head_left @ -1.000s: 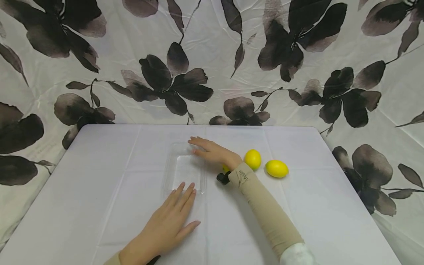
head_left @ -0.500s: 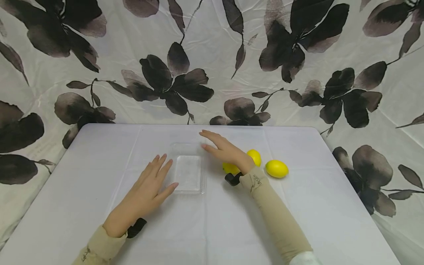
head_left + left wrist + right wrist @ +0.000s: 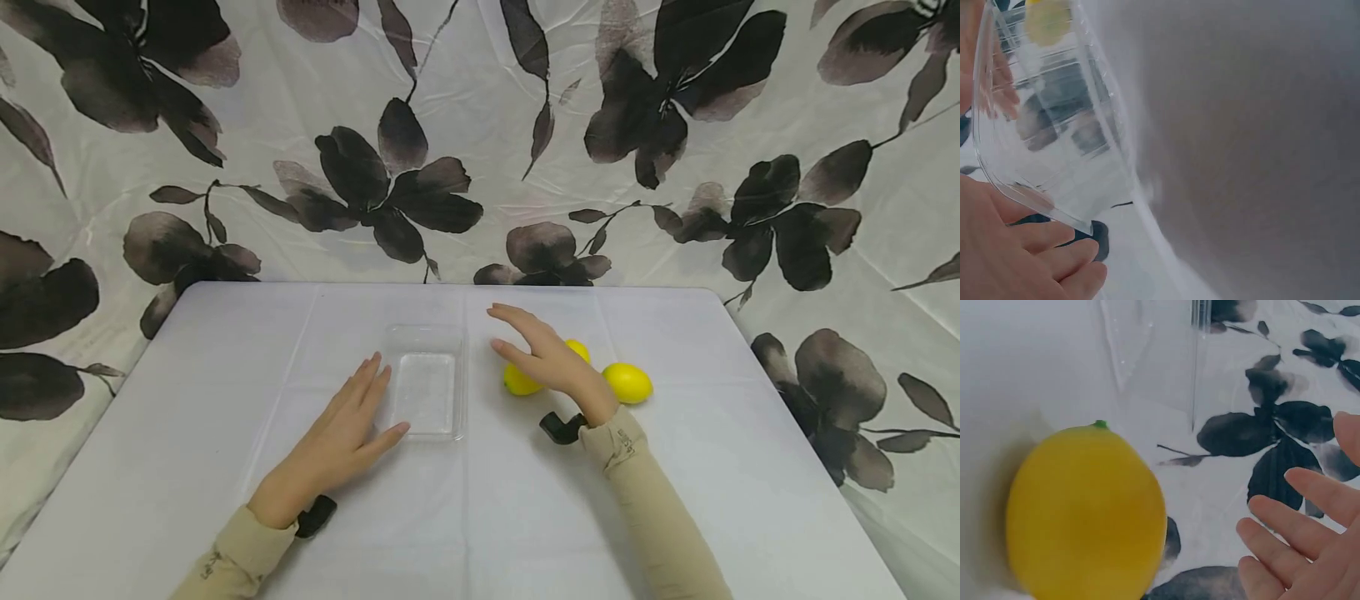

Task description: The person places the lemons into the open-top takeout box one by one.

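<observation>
White-covered tabletop (image 3: 225,433), floral cloth (image 3: 450,75) behind. Clear container (image 3: 425,396) left of three lemons (image 3: 630,383). Left hand (image 3: 337,433) beside container, right hand (image 3: 551,358) near lemons; fingers extended, thumbs apart. Left-wrist view shows lemon through container; right-wrist view, green tip (image 3: 1100,424).

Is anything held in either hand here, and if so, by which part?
Nothing is held. The left hand is beside the clear container without gripping it; the right hand is open near the lemons, gripping none.

Room type unclear; a white-covered table (image 3: 480,508) before a creased floral cloth (image 3: 480,100) suggests a makeshift studio
</observation>
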Tool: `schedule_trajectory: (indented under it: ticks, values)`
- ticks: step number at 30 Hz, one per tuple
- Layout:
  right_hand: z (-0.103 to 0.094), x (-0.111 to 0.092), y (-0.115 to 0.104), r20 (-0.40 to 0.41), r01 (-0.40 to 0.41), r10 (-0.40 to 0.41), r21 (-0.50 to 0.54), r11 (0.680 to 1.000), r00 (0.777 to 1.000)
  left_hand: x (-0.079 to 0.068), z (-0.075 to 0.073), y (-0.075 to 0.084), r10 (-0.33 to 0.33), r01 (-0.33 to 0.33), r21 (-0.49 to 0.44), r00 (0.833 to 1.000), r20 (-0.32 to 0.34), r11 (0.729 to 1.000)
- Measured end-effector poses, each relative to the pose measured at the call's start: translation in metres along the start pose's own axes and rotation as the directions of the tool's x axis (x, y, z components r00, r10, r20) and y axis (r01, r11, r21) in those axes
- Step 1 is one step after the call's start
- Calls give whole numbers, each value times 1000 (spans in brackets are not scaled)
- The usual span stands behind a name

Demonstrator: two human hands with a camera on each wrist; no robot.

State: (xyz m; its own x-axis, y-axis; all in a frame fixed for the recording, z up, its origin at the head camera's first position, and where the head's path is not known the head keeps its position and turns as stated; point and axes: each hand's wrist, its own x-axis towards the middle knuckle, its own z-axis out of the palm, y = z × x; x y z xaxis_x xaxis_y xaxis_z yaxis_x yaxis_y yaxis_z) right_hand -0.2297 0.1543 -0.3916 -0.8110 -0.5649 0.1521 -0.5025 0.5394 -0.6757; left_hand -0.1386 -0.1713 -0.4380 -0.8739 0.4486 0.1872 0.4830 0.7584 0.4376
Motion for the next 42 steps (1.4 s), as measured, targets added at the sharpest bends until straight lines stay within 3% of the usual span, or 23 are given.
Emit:
schedule_trajectory:
  ticks: [13, 18, 29, 37, 42]
  values:
    - [-4, -40, 9, 14, -44, 44, -16, 999, 999, -6, 10, 5, -47, 45, 43, 997, 68, 998]
    - [-6, -50, 15, 19, -23, 23, -2, 1000, 1000, -6, 13, 11, -43, 40, 57, 998, 42, 998]
    - [7, -47, 22, 76, -18, 20, -28, 999, 997, -7, 11, 12, -70, 66, 67, 996, 56, 996]
    - [13, -46, 23, 17, -34, 36, -109, 994, 999, -7, 10, 12, -61, 57, 71, 997, 56, 996]
    - [14, -46, 20, -9, -86, 86, -166, 982, 996, -7, 10, 12, -60, 57, 70, 997, 54, 996]
